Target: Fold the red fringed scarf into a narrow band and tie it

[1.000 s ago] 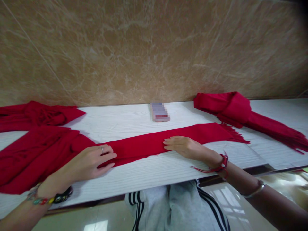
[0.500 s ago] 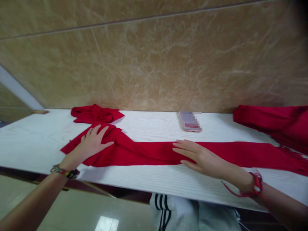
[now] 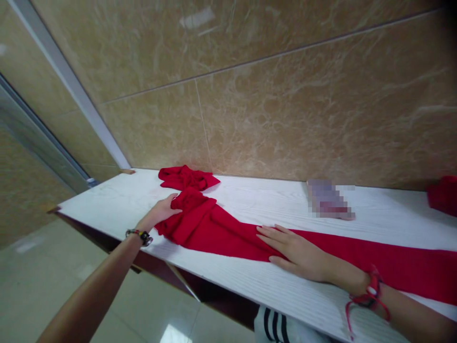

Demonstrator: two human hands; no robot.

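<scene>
A long red scarf point(image 3: 221, 238) stretches across the white tabletop, flat on the right and bunched into folds at its left end. Around that bunched end my left hand point(image 3: 161, 213) is closed, thumb over the cloth and fingertips partly hidden in it. My right hand point(image 3: 300, 252) lies palm down on the flat stretch, its fingers extended and open. Behind the bunched end a smaller heap of red cloth point(image 3: 187, 178) sits crumpled near the wall.
A phone point(image 3: 326, 200), partly pixelated, lies near the wall. More red cloth point(image 3: 442, 195) shows at the right edge. The white table point(image 3: 107, 205) ends at the left and along the front, above a tiled floor. A striped trouser leg point(image 3: 273, 326) is below the front edge.
The view has turned left. My left hand went from spread on the scarf's folds to closed around its bunched end, which is now more gathered. My right hand still rests on the flat part.
</scene>
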